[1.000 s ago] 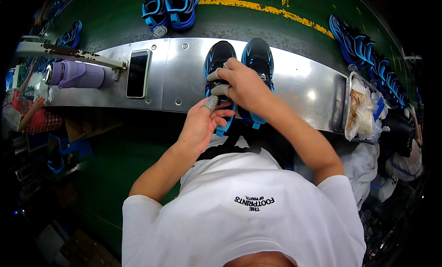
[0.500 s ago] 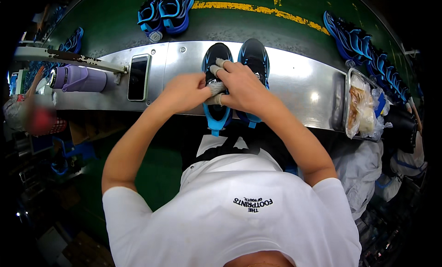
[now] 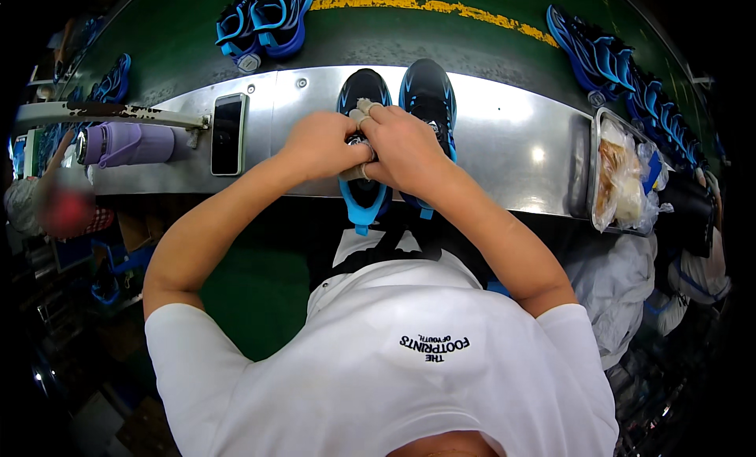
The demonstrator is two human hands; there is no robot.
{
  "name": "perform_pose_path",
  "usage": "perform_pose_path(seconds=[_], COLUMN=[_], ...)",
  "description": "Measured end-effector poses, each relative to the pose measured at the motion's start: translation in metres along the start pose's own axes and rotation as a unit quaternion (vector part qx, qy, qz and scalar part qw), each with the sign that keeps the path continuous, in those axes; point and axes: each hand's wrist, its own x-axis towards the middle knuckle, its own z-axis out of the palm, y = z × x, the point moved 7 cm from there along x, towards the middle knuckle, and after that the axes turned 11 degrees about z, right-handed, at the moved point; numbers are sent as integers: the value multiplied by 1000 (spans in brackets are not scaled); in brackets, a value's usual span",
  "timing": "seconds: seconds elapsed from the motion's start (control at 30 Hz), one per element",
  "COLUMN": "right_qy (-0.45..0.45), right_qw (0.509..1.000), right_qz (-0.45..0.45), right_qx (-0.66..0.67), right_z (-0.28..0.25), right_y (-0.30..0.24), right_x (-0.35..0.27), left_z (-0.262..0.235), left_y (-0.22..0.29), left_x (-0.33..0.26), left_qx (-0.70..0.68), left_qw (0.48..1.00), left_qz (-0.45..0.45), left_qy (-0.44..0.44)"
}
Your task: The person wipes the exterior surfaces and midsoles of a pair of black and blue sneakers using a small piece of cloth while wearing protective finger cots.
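Note:
A pair of black and blue sneakers stands side by side on the metal bench, toes pointing away from me. Both my hands are over the lacing area of the left sneaker (image 3: pixel 363 191). My left hand (image 3: pixel 319 144) is closed, its thumb and fingertips pinched against my right fingers. My right hand (image 3: pixel 405 151) lies across the shoe from the right with bent fingers, several wrapped in greyish-beige covers. What the fingertips pinch is hidden between them. Just right of that hand stands the other sneaker (image 3: pixel 429 103), untouched.
A phone (image 3: pixel 228 134) and a purple bottle (image 3: pixel 134 144) rest left on the bench (image 3: pixel 512 154). At its right end sits a metal tray (image 3: pixel 594 173) with plastic-wrapped stuff. More sneakers (image 3: pixel 268 20) stand beyond the bench, with a row (image 3: pixel 622 71) at far right. Another person (image 3: pixel 59 201) is at far left.
My left elbow has swung outward, and my left hand has come closer to my right hand over the shoe. The whole view has shifted slightly. Both sneakers stay in place on the bench.

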Motion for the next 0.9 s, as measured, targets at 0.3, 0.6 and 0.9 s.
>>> perform_pose_path(seconds=[0.3, 0.6, 0.9], right_qy=[-39, -174, -97], right_qw=[999, 954, 973], right_qz=[10, -69, 22], right_qx=[2, 233, 207], right_z=[-7, -12, -14], right_y=[-1, 0, -4], right_x=[1, 14, 4], left_z=[-6, 58, 73], left_y=[-3, -10, 1], left_x=[-7, -91, -94], left_qx=[-41, -521, -592], left_qw=[993, 834, 769], left_qz=[107, -79, -83], left_qy=[5, 162, 225])
